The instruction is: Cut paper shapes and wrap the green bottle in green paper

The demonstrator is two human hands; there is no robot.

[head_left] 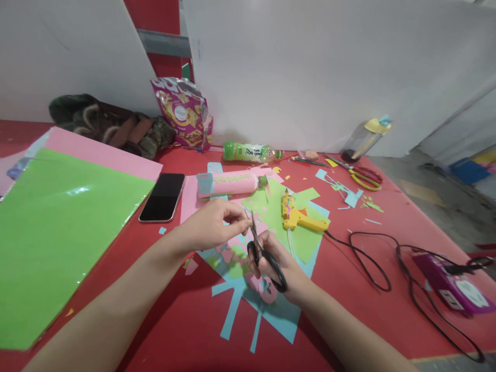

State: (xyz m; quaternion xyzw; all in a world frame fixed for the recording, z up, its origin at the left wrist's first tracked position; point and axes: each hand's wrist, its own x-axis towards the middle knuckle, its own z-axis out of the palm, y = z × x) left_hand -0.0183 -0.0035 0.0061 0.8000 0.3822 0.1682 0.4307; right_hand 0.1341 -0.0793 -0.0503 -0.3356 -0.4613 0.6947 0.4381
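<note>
Red table strewn with cut paper.
Black-handled scissors are gripped above the paper by the right hand; the left hand is pinched beside the blades, its contents unclear.

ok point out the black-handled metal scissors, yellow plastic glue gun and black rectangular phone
Black-handled metal scissors (273, 261): head view, handle
Yellow plastic glue gun (293, 219): head view, body
Black rectangular phone (163, 197): head view, screen
</note>
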